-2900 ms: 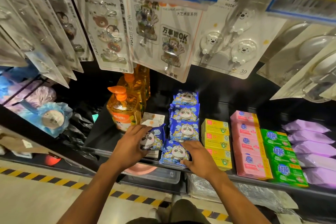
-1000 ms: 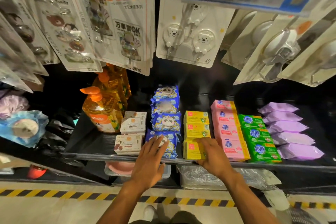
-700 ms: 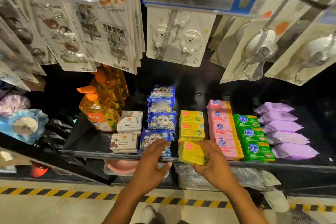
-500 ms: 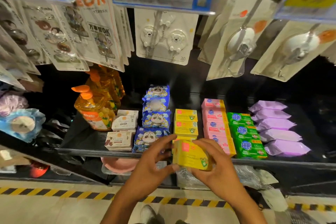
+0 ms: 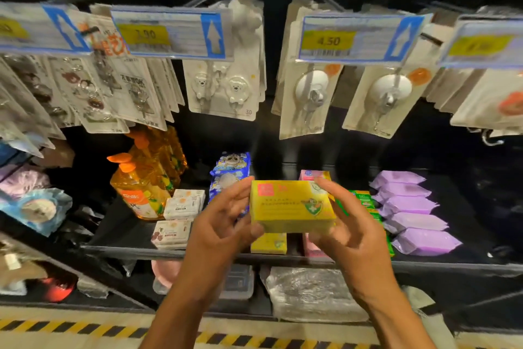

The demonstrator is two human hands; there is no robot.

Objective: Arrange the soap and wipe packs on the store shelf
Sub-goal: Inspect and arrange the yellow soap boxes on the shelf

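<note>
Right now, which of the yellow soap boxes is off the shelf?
The yellow soap box held between the left hand and right hand; the other yellow box lies on the shelf.

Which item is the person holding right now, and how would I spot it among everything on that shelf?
Start at the dark store shelf below the hanging hook cards. In front of its middle, the left hand and right hand hold a yellow soap box up off the shelf. Unlike the purple wipe packs to its right, it is a bright yellow rectangular box with a green shield emblem.
</note>
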